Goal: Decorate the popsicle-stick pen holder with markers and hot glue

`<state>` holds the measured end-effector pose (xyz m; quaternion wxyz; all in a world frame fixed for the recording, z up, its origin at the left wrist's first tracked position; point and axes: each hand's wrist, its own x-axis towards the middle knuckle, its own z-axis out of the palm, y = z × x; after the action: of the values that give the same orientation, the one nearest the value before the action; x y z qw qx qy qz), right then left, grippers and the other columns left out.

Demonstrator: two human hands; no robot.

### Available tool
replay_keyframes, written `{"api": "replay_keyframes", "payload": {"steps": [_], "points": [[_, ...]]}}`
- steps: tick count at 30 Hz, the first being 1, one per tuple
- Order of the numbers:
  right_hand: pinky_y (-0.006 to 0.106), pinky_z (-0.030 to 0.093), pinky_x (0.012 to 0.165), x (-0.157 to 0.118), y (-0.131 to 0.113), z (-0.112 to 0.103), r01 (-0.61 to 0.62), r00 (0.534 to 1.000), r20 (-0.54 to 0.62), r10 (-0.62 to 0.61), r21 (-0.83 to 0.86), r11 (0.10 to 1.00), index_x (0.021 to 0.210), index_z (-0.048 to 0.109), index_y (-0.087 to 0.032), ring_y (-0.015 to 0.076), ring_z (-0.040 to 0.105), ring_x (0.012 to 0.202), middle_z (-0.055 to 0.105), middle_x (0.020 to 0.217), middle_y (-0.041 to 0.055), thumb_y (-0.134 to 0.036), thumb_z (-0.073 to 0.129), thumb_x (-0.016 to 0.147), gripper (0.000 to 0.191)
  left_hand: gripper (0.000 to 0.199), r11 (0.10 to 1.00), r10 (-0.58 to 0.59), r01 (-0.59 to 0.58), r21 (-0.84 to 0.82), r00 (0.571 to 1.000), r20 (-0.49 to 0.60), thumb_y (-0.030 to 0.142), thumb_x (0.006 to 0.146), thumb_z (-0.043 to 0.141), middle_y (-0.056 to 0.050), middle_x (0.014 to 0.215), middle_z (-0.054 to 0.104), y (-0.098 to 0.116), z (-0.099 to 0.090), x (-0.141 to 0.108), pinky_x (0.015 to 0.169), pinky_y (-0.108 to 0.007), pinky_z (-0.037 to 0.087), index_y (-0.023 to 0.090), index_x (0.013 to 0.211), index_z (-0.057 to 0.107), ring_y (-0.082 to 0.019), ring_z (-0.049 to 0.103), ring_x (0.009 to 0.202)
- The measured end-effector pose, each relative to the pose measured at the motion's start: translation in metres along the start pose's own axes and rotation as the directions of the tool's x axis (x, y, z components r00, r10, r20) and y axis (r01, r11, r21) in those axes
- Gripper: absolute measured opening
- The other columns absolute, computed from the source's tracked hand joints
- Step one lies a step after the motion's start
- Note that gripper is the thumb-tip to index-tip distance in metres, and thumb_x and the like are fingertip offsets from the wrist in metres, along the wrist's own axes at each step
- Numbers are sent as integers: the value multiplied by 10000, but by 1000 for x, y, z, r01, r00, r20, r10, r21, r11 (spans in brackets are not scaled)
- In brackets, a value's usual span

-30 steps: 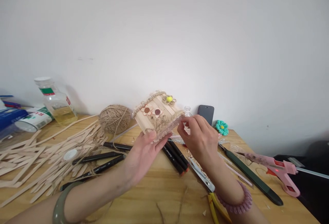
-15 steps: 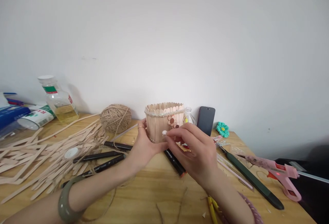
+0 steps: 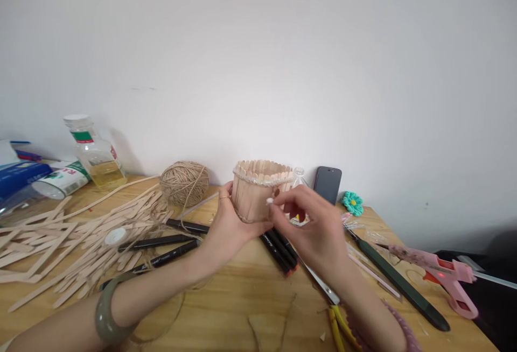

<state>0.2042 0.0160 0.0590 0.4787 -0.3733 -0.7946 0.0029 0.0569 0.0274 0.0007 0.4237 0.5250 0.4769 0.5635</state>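
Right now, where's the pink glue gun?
Head view, far right: the pink glue gun is at the right side of the wooden table, just right of the long dark green tool.

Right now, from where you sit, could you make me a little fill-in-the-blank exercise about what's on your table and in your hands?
The left hand holds a stick-walled container, while the right hand pinches a small ____ piece.
The glue gun is mostly ____.
The scissors have ____ handles.
In this view, the ball of twine lies to the ____ of the phone.

Missing words, in order: white; pink; yellow; left.
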Motion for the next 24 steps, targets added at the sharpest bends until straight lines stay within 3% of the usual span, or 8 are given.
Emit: {"api": "replay_keyframes", "payload": {"steps": [3, 6, 8, 9, 10, 12, 18, 24], "points": [[240, 422, 503, 10, 12, -25, -212, 977, 10, 212, 49, 976, 692, 605, -197, 116, 521, 539, 578, 617, -22, -178, 599, 751, 62, 904, 998, 57, -57, 10, 997, -44, 309, 541, 820, -153, 1310, 438, -4, -8, 15, 1046, -441, 354, 208, 1224, 235, -296, 443, 1244], [267, 443, 548, 13, 35, -43, -362, 932, -21, 361, -11, 932, 672, 595, -203, 139, 550, 600, 611, 681, 0, -244, 597, 728, 69, 874, 997, 65, -59, 53, 989, -135, 262, 508, 811, -169, 1325, 415, -9, -18, 33, 1074, -447, 316, 188, 1186, 265, -310, 411, 1269], [281, 456, 601, 7, 53, -47, -377, 921, 73, 382, -76, 923, 627, 572, -201, 169, 597, 726, 664, 863, 44, -256, 577, 720, 108, 869, 997, 39, -28, 65, 984, -176, 258, 504, 814, -184, 1328, 412, -10, -25, 42, 1078, -447, 313, 170, 1182, 277, -319, 409, 1273], [284, 459, 621, 2, 61, -47, -396, 893, 172, 415, -137, 908, 612, 560, -200, 173, 606, 743, 673, 894, 50, -258, 565, 723, 126, 869, 998, 31, -19, 65, 982, -184, 258, 509, 816, -188, 1327, 417, -10, -28, 45, 1077, -442, 319, 163, 1187, 280, -318, 416, 1270], [282, 453, 611, -4, 69, -46, -416, 843, 273, 464, -218, 883, 618, 556, -205, 166, 605, 700, 677, 831, 36, -256, 546, 731, 124, 868, 998, 25, -14, 59, 982, -189, 258, 518, 817, -188, 1325, 425, -10, -30, 47, 1074, -437, 329, 159, 1194, 282, -314, 427, 1265], [278, 424, 558, -16, 81, -45, -432, 779, 352, 519, -297, 851, 630, 554, -209, 162, 582, 598, 645, 658, 8, -229, 530, 722, 97, 865, 999, 16, -9, 38, 980, -201, 245, 534, 817, -179, 1315, 446, -8, -33, 49, 1063, -427, 354, 159, 1208, 283, -303, 454, 1250], [263, 421, 602, -42, 107, -52, -440, 699, 420, 579, -387, 811, 799, 621, -198, 169, 591, 662, 654, 709, 11, -228, 497, 753, 136, 839, 1000, -7, 11, 20, 979, -204, 225, 554, 823, -160, 1313, 474, -7, -35, 46, 1059, -443, 372, 175, 1220, 316, -302, 475, 1242], [278, 363, 550, -55, 119, -55, -374, 617, 501, 607, -492, 786, 687, 658, -184, 197, 589, 618, 670, 662, 40, -194, 502, 760, 173, 794, 999, -37, 33, -34, 991, -125, 286, 568, 827, -126, 1313, 504, -11, -36, 46, 1066, -465, 350, 200, 1219, 380, -305, 472, 1246]]}}
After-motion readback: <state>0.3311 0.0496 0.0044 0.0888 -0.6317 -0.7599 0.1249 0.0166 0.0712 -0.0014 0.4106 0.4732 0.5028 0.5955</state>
